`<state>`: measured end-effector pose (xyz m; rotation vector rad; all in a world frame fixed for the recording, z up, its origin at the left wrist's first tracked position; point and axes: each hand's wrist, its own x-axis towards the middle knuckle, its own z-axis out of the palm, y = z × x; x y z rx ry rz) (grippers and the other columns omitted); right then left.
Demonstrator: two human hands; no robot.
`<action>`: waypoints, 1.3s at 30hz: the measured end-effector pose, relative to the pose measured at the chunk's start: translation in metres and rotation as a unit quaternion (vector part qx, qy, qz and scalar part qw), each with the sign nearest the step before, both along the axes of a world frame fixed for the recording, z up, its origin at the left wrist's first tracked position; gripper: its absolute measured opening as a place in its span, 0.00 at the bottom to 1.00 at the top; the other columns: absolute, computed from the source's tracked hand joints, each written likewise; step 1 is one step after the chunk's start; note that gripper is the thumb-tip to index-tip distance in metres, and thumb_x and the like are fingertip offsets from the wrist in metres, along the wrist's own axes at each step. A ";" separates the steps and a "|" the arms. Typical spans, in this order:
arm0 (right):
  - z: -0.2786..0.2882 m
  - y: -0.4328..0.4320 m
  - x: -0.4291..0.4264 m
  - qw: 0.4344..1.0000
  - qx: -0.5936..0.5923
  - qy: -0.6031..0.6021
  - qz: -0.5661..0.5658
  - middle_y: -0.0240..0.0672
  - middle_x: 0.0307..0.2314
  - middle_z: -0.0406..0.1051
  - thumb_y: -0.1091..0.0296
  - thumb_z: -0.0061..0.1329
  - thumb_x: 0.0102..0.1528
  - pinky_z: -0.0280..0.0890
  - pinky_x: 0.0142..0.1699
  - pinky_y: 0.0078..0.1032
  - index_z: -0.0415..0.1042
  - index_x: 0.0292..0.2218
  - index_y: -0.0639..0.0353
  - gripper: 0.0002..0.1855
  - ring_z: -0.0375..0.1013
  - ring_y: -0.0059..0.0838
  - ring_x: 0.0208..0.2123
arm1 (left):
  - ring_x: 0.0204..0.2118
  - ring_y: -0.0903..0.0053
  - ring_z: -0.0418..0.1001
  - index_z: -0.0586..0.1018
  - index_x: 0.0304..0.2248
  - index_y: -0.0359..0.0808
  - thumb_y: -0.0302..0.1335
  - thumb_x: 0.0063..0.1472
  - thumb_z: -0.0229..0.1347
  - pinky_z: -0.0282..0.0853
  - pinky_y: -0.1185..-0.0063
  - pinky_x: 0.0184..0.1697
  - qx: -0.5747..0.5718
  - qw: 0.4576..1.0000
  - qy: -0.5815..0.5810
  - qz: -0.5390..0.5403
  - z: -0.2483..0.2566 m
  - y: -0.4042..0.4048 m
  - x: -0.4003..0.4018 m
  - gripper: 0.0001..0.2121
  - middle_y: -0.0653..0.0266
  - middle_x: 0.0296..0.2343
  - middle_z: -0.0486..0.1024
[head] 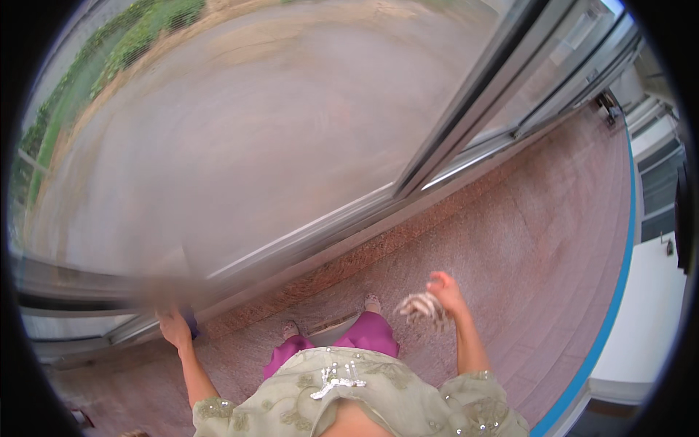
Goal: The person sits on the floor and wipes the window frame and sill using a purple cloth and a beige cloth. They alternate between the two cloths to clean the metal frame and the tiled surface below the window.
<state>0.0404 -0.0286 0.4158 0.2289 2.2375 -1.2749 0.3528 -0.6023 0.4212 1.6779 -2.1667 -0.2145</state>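
A large window pane [262, 142] in a metal frame stands before me, with ground and green plants visible through it. My left hand [173, 326] is at the lower left by the frame, beside a dark blue thing [189, 322] that is partly hidden; whether the fingers close on it cannot be told. To the right, my right hand [446, 290] is raised over the floor with its fingers bent. A pale, crumpled cloth-like bundle [423, 310], blurred, hangs at this hand and appears held in it.
A reddish stone sill [349, 262] runs along the window's foot. Pinkish floor [524, 251] lies around my feet, edged at right by a blue strip [611, 306] and a white wall [644, 311]. Dark objects [609, 109] stand at the far upper right.
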 end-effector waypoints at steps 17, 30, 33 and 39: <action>0.102 -0.078 -0.171 0.931 0.123 0.343 -0.008 0.43 0.35 0.72 0.65 0.49 0.45 0.65 0.44 0.32 0.63 0.48 0.62 0.28 0.72 0.40 0.37 | 0.48 0.53 0.65 0.63 0.51 0.31 0.52 0.57 0.42 0.60 0.66 0.49 0.036 0.991 -0.096 0.089 0.010 -0.102 0.089 0.33 0.44 0.45 0.67; 0.175 -0.240 -0.049 0.944 0.010 0.058 0.325 0.44 0.36 0.70 0.67 0.49 0.51 0.70 0.38 0.25 0.61 0.49 0.61 0.23 0.71 0.31 0.36 | 0.50 0.54 0.62 0.64 0.51 0.30 0.51 0.58 0.41 0.58 0.67 0.51 0.054 0.984 -0.134 0.105 0.006 -0.181 0.176 0.32 0.44 0.47 0.64; 0.161 -0.278 -0.041 0.916 0.040 0.185 0.355 0.46 0.34 0.71 0.60 0.52 0.48 0.67 0.43 0.31 0.65 0.41 0.63 0.22 0.72 0.38 0.37 | 0.50 0.54 0.62 0.65 0.51 0.34 0.51 0.57 0.42 0.59 0.66 0.50 0.072 0.987 -0.101 0.105 -0.005 -0.202 0.191 0.31 0.47 0.48 0.65; 0.131 -0.326 -0.013 0.874 0.036 0.229 0.428 0.50 0.30 0.71 0.54 0.51 0.48 0.67 0.41 0.35 0.64 0.36 0.66 0.23 0.72 0.46 0.35 | 0.25 0.68 0.73 0.75 0.31 0.18 0.46 0.54 0.53 0.69 0.72 0.30 0.147 0.958 0.163 0.182 -0.034 -0.230 0.230 0.28 0.50 0.26 0.76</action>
